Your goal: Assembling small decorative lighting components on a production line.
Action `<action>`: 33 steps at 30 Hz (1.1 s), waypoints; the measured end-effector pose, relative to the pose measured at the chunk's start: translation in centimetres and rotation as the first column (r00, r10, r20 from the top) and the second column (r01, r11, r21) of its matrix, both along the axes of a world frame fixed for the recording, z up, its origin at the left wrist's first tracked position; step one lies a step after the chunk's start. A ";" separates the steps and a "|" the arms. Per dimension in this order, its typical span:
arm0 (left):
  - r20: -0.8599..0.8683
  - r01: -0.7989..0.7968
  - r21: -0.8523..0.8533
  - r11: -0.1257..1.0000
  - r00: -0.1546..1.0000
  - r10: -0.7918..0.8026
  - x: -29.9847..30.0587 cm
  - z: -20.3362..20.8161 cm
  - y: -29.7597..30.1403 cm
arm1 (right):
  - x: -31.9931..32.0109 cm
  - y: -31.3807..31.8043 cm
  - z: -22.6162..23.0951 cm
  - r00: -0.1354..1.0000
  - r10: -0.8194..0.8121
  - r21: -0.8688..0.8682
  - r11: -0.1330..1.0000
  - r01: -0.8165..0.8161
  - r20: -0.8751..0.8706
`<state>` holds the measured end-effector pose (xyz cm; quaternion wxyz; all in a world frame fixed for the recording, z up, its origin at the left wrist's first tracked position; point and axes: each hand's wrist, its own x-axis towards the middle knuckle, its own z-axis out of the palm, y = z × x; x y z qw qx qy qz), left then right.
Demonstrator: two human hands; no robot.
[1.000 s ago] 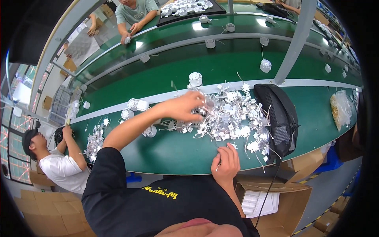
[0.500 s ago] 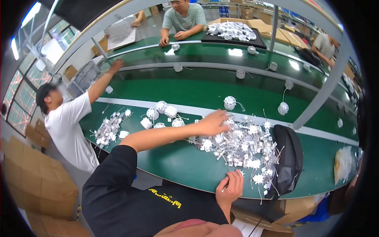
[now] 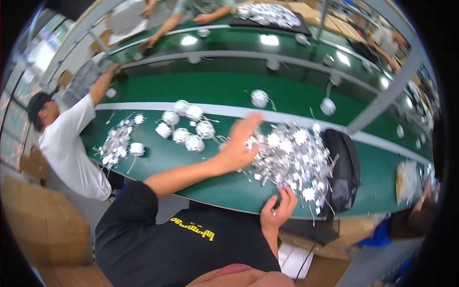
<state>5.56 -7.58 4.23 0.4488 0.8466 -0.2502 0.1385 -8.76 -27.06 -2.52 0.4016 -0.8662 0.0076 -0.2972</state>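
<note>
My left hand, blurred by motion, is over the left edge of a heap of small white star-shaped parts with wires. Its fingers point away from me, with the thumb apart, and I see nothing held. At the table's near edge, my right hand is by the front of the same heap. Its fingers are loosely bent, apart from the thumb, and no part shows between them. Left of the heap stands a group of round white housings, some with wires.
A black bag borders the heap on the right. Beyond a pale rail, a green conveyor carries a white housing. Farther left lie a smaller heap of white parts and a single white housing. A co-worker in white reaches across there.
The view has shifted, so the scene sits higher in it. My left hand has drawn back toward me and left over the heap. The arm of the person across has moved left.
</note>
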 end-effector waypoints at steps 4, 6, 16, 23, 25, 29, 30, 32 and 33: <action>0.056 -0.342 0.330 0.880 0.938 0.343 -2.3 -3.2 2.9 | 0.5 -0.1 0.5 0.997 -0.052 -0.057 0.997 0.055 0.057; -0.043 -0.277 0.433 0.858 0.944 0.327 -2.8 -5.1 2.6 | 0.7 -0.1 0.7 0.999 -0.028 -0.006 1.000 0.029 0.044; -0.176 -0.096 0.114 0.989 0.978 0.116 -1.2 -5.4 -3.2 | 1.7 -3.0 2.0 0.998 -0.057 -0.009 0.998 0.057 0.007; -0.159 0.063 0.014 0.998 0.986 -0.060 0.5 -5.8 -4.9 | 2.3 -3.5 1.5 0.997 -0.082 0.003 0.997 0.082 0.005; -0.110 0.015 0.031 0.999 0.994 -0.011 0.4 -5.3 -4.7 | 1.8 -3.7 1.4 0.994 -0.105 0.027 0.994 0.105 0.006; -0.050 -0.117 0.048 0.992 0.992 0.120 0.6 -5.3 -4.8 | 1.2 -4.5 1.3 0.989 -0.146 0.048 0.988 0.144 0.034; -0.102 -0.119 0.034 0.992 0.987 0.122 0.9 -5.7 -5.1 | 1.1 -4.8 1.2 0.984 -0.171 0.010 0.985 0.171 0.052; -0.161 -0.115 0.014 0.993 0.980 0.115 1.4 -6.5 -5.7 | 0.6 -5.4 1.4 0.977 -0.201 -0.036 0.978 0.203 0.066; -0.157 -0.070 -0.011 0.998 0.985 0.067 1.7 -6.7 -6.3 | 0.4 -5.6 1.4 0.978 -0.209 -0.010 0.978 0.209 -0.003</action>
